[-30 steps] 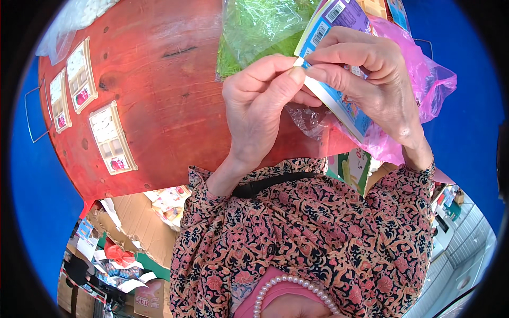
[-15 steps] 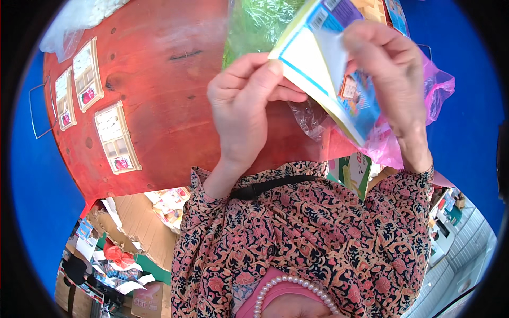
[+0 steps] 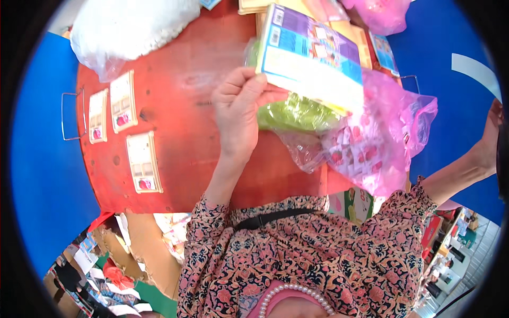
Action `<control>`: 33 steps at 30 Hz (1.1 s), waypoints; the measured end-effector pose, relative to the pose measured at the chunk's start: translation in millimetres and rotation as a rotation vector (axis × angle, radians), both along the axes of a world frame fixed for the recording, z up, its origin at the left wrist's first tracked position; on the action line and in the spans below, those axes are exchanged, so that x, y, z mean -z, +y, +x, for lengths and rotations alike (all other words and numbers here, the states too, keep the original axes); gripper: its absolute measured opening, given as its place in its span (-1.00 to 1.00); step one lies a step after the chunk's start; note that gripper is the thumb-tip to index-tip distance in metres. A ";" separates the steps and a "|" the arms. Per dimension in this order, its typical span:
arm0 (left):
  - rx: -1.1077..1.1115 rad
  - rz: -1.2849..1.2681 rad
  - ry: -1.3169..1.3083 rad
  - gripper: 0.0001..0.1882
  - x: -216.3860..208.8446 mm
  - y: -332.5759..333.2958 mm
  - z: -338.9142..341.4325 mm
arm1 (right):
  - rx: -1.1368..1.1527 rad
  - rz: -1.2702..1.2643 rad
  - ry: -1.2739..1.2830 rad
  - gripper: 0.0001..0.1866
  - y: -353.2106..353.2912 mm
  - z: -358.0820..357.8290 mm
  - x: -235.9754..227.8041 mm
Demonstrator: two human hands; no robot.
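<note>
My left hand [image 3: 241,111] pinches the near left corner of a flat printed sheet [image 3: 313,53], purple and blue with small pictures and a glaring white patch. A pale yellow edge shows along its underside. My right hand [image 3: 489,132] is stretched far out to the right, partly cut off by the dark rim, so its fingers are hard to read. Just above it is a curved white strip [image 3: 474,71], apart from the visible part of the hand. Beneath the sheet lies a clear bag of green material [image 3: 297,114], on the red table [image 3: 196,153].
Three small wooden trays [image 3: 143,164] with strawberry pictures lie at the left. Behind them sits a clear bag of white pieces [image 3: 132,32]. A pink plastic bag [image 3: 392,122] covers the table's right side. Wooden pieces [image 3: 366,45] are stacked at the back right. Metal handles [image 3: 63,116] stick out at the sides.
My right hand has left the sheet and swung far out to the right. The white strip now shows above it. The left hand still holds the sheet, now tilted flatter.
</note>
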State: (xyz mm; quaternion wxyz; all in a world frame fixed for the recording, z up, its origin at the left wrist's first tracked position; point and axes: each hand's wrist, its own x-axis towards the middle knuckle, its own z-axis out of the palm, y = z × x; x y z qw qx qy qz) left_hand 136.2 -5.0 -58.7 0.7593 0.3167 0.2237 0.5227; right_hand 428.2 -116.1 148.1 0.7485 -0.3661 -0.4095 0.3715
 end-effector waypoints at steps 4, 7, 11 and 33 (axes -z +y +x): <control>0.165 -0.073 0.171 -0.85 22.5 12.0 12.1 | 0.051 0.014 -0.083 -0.82 -18.1 45.0 7.0; 0.146 -0.110 0.166 -0.82 20.4 17.2 16.8 | 0.096 -0.012 -0.129 -0.81 -23.7 60.1 14.0; 0.132 -0.029 0.309 -0.80 9.6 24.2 20.8 | -0.063 -0.056 0.084 -0.75 6.0 51.9 48.1; -0.578 0.309 1.703 -0.64 42.5 -38.2 -216.9 | -0.196 -0.689 -0.082 -0.53 60.8 -135.5 78.3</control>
